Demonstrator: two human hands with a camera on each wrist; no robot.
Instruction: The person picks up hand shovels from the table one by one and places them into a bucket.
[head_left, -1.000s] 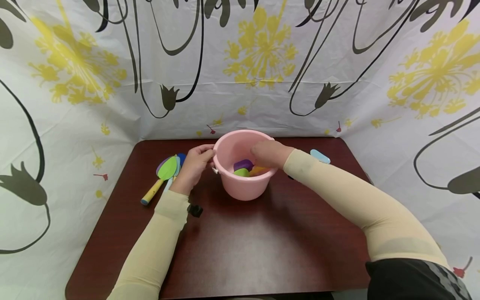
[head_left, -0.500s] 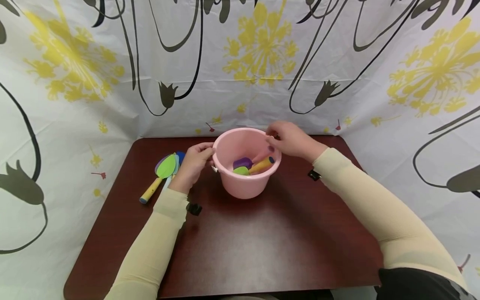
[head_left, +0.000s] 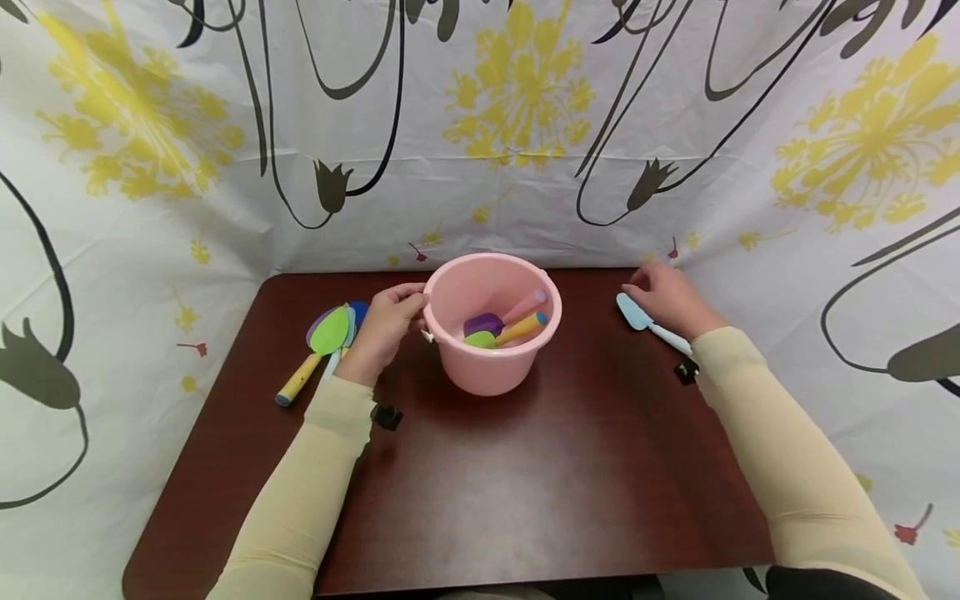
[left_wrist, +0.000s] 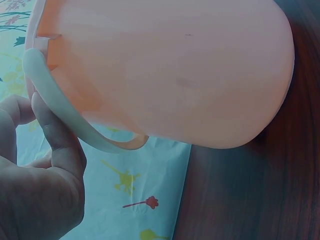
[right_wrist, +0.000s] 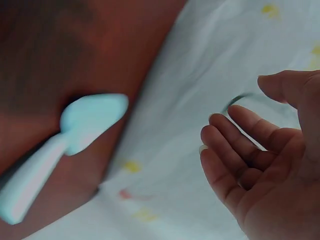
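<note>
A pink bucket [head_left: 487, 372] stands upright at the table's back middle. My left hand [head_left: 386, 329] pinches its left rim; in the left wrist view the fingers lie beside the white handle [left_wrist: 65, 107]. Inside the bucket lie a purple shovel with a pink handle [head_left: 525, 308] and a green shovel with a yellow handle [head_left: 522, 329]. Over the back right of the table, my right hand [head_left: 667, 300] hovers next to a light blue toy shovel [head_left: 634, 312]. In the right wrist view its loosely curled fingers hold nothing, with a gap to the light blue shovel [right_wrist: 90, 122].
Several toy shovels, the top one green with a yellow handle [head_left: 330, 333], lie overlapped at the table's left, beside the left forearm. White patterned cloth [head_left: 487, 208] rises along the back and sides of the dark wooden table [head_left: 525, 500].
My right hand has come out of the bucket and moved right to the light blue shovel. The pink and yellow handles inside the bucket are now uncovered. My left hand stays on the rim.
</note>
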